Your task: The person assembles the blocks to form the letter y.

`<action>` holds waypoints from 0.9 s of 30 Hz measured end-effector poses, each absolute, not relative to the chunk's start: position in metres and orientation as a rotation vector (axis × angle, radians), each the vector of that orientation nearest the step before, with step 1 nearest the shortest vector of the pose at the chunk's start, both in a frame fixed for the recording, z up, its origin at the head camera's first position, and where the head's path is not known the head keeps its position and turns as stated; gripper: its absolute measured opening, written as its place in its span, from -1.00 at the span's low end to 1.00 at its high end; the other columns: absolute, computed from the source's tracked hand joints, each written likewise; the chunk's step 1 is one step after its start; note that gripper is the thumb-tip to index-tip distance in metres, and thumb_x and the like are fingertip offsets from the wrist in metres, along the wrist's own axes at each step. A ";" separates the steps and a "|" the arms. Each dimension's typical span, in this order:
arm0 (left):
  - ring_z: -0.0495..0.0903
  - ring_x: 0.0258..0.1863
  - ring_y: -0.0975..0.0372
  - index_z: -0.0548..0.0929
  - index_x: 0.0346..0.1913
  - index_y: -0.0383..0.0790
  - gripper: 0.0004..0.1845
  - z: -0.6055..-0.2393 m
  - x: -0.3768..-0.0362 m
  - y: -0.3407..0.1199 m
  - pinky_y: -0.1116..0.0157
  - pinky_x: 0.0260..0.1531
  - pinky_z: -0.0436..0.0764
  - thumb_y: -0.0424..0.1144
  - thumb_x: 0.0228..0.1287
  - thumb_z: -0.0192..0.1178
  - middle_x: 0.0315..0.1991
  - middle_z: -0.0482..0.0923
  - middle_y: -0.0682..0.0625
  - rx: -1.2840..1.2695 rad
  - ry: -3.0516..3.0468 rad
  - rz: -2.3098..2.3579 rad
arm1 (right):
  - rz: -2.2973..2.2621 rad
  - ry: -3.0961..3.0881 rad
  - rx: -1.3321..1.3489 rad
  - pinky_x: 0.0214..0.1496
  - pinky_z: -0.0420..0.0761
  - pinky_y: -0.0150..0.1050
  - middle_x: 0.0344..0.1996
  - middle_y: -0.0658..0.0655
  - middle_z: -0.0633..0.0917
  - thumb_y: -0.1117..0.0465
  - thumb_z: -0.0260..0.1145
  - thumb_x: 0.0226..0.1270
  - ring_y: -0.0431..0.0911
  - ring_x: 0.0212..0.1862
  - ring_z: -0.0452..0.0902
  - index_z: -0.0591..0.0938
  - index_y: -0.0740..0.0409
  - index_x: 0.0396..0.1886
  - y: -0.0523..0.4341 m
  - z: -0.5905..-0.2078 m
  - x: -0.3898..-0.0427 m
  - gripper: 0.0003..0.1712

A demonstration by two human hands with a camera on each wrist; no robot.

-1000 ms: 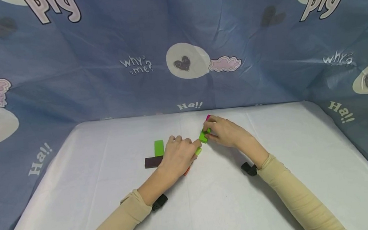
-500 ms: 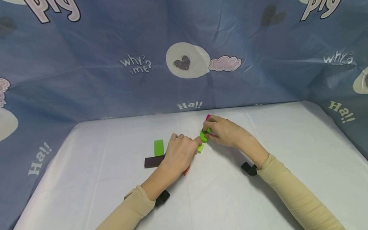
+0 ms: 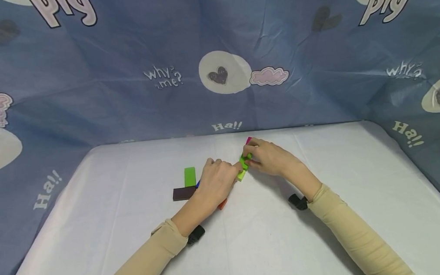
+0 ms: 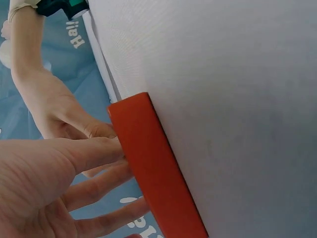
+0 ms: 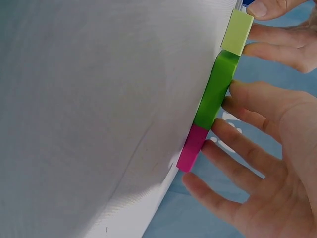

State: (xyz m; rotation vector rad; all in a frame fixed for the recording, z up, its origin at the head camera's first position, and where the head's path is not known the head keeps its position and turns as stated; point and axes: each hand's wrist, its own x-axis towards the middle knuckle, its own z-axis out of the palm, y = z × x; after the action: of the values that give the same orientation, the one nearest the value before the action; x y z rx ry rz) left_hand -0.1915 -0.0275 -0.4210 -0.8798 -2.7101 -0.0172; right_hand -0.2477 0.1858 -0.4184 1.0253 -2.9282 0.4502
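My left hand (image 3: 220,181) pinches a small yellow-green block (image 5: 237,32) between thumb and fingers. The block meets the end of a longer bright green block (image 5: 218,89). My right hand (image 3: 269,157) holds that green block, thumb on one side and fingers at the other. A magenta block (image 5: 192,148) adjoins its far end, by my right fingertips. The three blocks form one slanted row on the white table (image 3: 268,238). An orange-red block (image 4: 153,168) lies beneath the left hand, large in the left wrist view; the hand hides most of it in the head view.
Left of the left hand lie a green block (image 3: 190,177) and a dark brown block (image 3: 184,194), set at right angles. A blue block (image 3: 198,184) peeks out beside the left hand. A blue printed cloth (image 3: 217,107) rises behind the table's far edge.
My left hand has moved slightly right and away from me, bringing the yellow-green block up to the bright green one. The right hand has stayed in place.
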 end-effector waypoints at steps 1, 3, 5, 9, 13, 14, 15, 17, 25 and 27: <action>0.40 -0.62 0.24 0.64 -0.36 -0.02 -0.79 -0.421 -0.192 -0.027 0.28 -0.46 0.18 -0.19 0.48 0.40 -0.67 0.57 0.08 -0.880 -2.712 -0.014 | 0.450 -2.927 1.027 0.02 0.74 -0.07 0.05 0.12 0.70 0.18 0.45 0.52 -0.03 -0.07 0.71 0.73 0.03 -0.08 0.186 -0.418 -0.248 -0.91; 0.44 -0.62 0.23 0.66 -0.35 -0.02 -0.81 -0.421 -0.193 -0.026 0.28 -0.47 0.22 -0.17 0.47 0.41 -0.66 0.60 0.08 -0.880 -2.712 -0.010 | 0.451 -2.927 1.024 0.02 0.74 -0.06 0.05 0.13 0.70 0.18 0.45 0.52 -0.02 -0.07 0.71 0.73 0.04 -0.08 0.186 -0.418 -0.248 -0.91; 0.49 -0.61 0.22 0.67 -0.33 -0.02 -0.81 -0.420 -0.193 -0.026 0.28 -0.48 0.27 -0.11 0.44 0.42 -0.63 0.64 0.08 -0.878 -2.714 -0.007 | 0.458 -2.930 1.024 0.03 0.75 -0.06 0.06 0.13 0.70 0.18 0.45 0.52 -0.01 -0.06 0.71 0.73 0.04 -0.08 0.185 -0.417 -0.247 -0.91; 0.57 -0.58 0.19 0.69 -0.31 -0.02 -0.80 -0.420 -0.194 -0.025 0.26 -0.48 0.35 -0.02 0.39 0.44 -0.58 0.71 0.06 -0.876 -2.724 -0.021 | 0.471 -2.933 1.026 0.03 0.75 -0.07 0.08 0.14 0.70 0.19 0.44 0.53 -0.01 -0.05 0.72 0.73 0.04 -0.07 0.185 -0.416 -0.247 -0.91; 0.62 -0.55 0.17 0.70 -0.29 -0.02 -0.80 -0.419 -0.194 -0.024 0.25 -0.46 0.39 -0.01 0.40 0.43 -0.56 0.73 0.05 -0.876 -2.745 -0.029 | 0.461 -2.938 1.024 0.02 0.75 -0.07 0.08 0.13 0.69 0.18 0.43 0.54 -0.02 -0.06 0.71 0.73 0.04 -0.06 0.186 -0.417 -0.247 -0.91; 0.63 -0.54 0.16 0.71 -0.28 -0.02 -0.80 -0.419 -0.194 -0.024 0.24 -0.45 0.40 -0.01 0.39 0.44 -0.55 0.74 0.05 -0.875 -2.748 -0.027 | 0.455 -2.938 1.022 0.01 0.75 -0.07 0.07 0.13 0.69 0.18 0.44 0.54 -0.02 -0.06 0.71 0.73 0.04 -0.05 0.186 -0.417 -0.247 -0.90; 0.64 -0.53 0.16 0.71 -0.27 -0.02 -0.80 -0.419 -0.195 -0.023 0.24 -0.45 0.40 -0.01 0.38 0.45 -0.54 0.75 0.05 -0.874 -2.751 -0.025 | 0.454 -2.940 1.022 0.02 0.75 -0.07 0.07 0.13 0.69 0.18 0.43 0.54 -0.02 -0.05 0.71 0.73 0.04 -0.05 0.186 -0.417 -0.247 -0.90; 0.66 -0.51 0.15 0.71 -0.26 -0.01 -0.80 -0.419 -0.195 -0.023 0.24 -0.44 0.41 0.00 0.35 0.47 -0.52 0.76 0.05 -0.871 -2.752 -0.023 | 0.454 -2.942 1.022 0.02 0.75 -0.07 0.07 0.13 0.69 0.18 0.43 0.54 -0.02 -0.05 0.71 0.73 0.04 -0.04 0.186 -0.417 -0.247 -0.90; 0.62 -0.56 0.16 0.71 -0.26 0.01 -0.84 -0.419 -0.194 -0.024 0.23 -0.45 0.45 -0.04 0.41 0.45 -0.58 0.71 0.05 -0.869 -2.726 0.003 | 0.490 -2.953 1.013 0.07 0.74 -0.02 0.13 0.18 0.68 0.12 0.41 0.57 0.01 -0.02 0.70 0.72 0.05 -0.03 0.186 -0.417 -0.247 -0.87; 0.62 -0.56 0.15 0.73 -0.21 0.02 -0.86 -0.418 -0.194 -0.025 0.23 -0.44 0.47 -0.05 0.42 0.45 -0.58 0.71 0.04 -0.867 -2.731 0.006 | 0.499 -2.972 0.998 0.09 0.74 -0.01 0.16 0.19 0.67 0.07 0.39 0.59 0.02 0.00 0.70 0.72 0.04 -0.01 0.186 -0.417 -0.246 -0.83</action>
State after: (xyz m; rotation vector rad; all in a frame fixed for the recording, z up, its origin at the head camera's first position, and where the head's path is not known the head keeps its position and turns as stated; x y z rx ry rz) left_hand -0.1937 -0.0252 -0.4175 -0.8673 -2.7313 0.0063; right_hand -0.2461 0.1858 -0.4167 0.9983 -2.9724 0.4988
